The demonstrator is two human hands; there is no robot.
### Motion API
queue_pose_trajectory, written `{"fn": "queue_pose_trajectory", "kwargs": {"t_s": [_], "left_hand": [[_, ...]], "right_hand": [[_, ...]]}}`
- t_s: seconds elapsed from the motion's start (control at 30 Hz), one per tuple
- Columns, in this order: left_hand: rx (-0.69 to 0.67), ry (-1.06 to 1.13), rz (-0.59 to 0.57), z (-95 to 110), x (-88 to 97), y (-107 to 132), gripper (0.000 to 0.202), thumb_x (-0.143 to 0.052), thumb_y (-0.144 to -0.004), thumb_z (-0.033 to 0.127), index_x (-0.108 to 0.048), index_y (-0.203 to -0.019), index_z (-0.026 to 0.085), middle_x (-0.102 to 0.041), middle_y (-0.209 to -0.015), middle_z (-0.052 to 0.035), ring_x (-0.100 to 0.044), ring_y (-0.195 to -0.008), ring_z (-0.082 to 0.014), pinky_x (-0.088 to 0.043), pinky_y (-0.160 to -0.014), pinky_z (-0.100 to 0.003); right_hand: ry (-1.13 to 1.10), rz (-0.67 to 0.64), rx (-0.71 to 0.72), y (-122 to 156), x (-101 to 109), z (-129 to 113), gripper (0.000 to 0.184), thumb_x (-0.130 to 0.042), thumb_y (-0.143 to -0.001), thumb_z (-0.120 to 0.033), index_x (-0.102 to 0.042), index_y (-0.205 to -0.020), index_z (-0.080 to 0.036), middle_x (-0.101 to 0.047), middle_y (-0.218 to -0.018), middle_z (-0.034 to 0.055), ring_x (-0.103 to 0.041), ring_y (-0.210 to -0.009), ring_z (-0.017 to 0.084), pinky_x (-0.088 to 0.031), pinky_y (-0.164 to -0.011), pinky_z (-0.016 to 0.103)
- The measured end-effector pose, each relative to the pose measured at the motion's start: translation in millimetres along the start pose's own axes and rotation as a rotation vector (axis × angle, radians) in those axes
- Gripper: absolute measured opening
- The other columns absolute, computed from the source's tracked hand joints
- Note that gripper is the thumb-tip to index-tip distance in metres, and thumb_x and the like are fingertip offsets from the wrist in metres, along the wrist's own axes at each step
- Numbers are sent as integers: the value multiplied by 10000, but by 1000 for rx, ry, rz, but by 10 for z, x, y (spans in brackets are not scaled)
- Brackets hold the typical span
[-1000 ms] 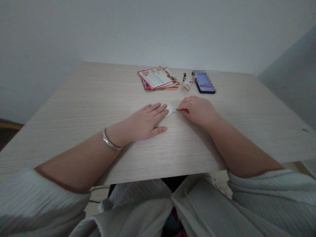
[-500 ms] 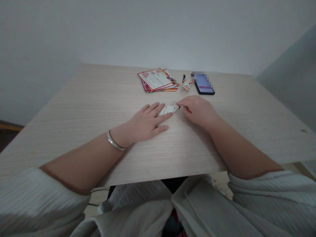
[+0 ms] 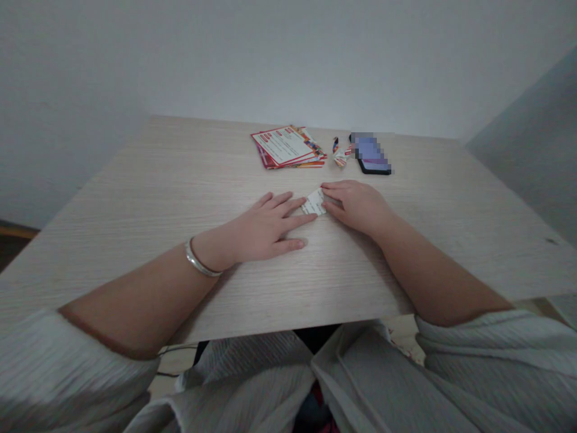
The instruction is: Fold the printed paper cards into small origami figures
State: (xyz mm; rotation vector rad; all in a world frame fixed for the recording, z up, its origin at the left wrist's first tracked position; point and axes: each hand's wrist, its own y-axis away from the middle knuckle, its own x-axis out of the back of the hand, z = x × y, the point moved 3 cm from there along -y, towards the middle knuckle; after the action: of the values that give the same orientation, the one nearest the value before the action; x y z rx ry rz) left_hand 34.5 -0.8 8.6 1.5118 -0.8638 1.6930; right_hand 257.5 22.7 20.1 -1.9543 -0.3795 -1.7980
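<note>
A small folded piece of white paper (image 3: 314, 203) lies on the light wooden table (image 3: 157, 198) between my two hands. My left hand (image 3: 270, 225), with a silver bracelet on the wrist, lies flat with its fingertips pressing the paper's left edge. My right hand (image 3: 356, 205) rests on the table with its fingertips on the paper's right side. Part of the paper is hidden under the fingers.
At the far side of the table lie a stack of red-and-white printed cards (image 3: 288, 146), a small folded colourful paper figure (image 3: 340, 152) and a dark phone (image 3: 372, 157). A pale wall stands behind the table. My lap in grey cloth is below the near edge.
The paper has been turned and flattened. My right hand went from pinching its tip to pressing down on it, and my left fingers slid slightly right.
</note>
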Motion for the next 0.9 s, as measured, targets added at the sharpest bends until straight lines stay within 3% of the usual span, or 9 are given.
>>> {"fn": "queue_pose_trajectory", "kwargs": {"t_s": [0.1,0.27,0.5,0.67,0.9], "left_hand": [[4,-11,-15,36,10,1,654,-391,-1084,622,-419,-1649,293,-325,-1746,-195,-359,-1582,-443,-297,-1237,-655],[15,-28,-36,94,21,10,729,-410,-1083,601,-403,-1641,132,-358,-1712,-261,-375,-1588,-400,-316,-1262,-570],[15,-58,6,170,97,-6,586,-353,-1120,505,-486,-1600,196,-445,-1674,-228,-452,-1549,-359,-347,-1249,-548],[-2,-70,23,143,64,-19,551,-318,-1132,458,-513,-1584,211,-470,-1667,-201,-454,-1547,-353,-341,-1246,-554],[17,-9,-12,80,-9,-34,574,-332,-1125,488,-444,-1628,235,-351,-1746,-148,-357,-1605,-348,-268,-1282,-583]], "right_hand": [[0,8,-4,-15,-2,23,434,-576,-1036,-299,-706,-1393,-90,-691,-1462,182,-656,-1364,319,-489,-1182,477],[0,9,-23,-43,-9,61,458,-592,-1030,-318,-694,-1390,-54,-686,-1455,222,-649,-1359,350,-481,-1173,505],[-201,204,-58,-89,-92,55,323,-682,-945,-277,-713,-1234,-134,-754,-1267,167,-682,-1175,302,-507,-1078,458],[-198,220,-1,-83,-140,-50,323,-745,-912,-334,-709,-1160,-131,-712,-1217,176,-638,-1174,318,-478,-1084,456],[-147,209,-58,-90,-219,-1,297,-733,-936,-433,-702,-1114,-198,-692,-1228,149,-596,-1197,327,-447,-1099,477]]}}
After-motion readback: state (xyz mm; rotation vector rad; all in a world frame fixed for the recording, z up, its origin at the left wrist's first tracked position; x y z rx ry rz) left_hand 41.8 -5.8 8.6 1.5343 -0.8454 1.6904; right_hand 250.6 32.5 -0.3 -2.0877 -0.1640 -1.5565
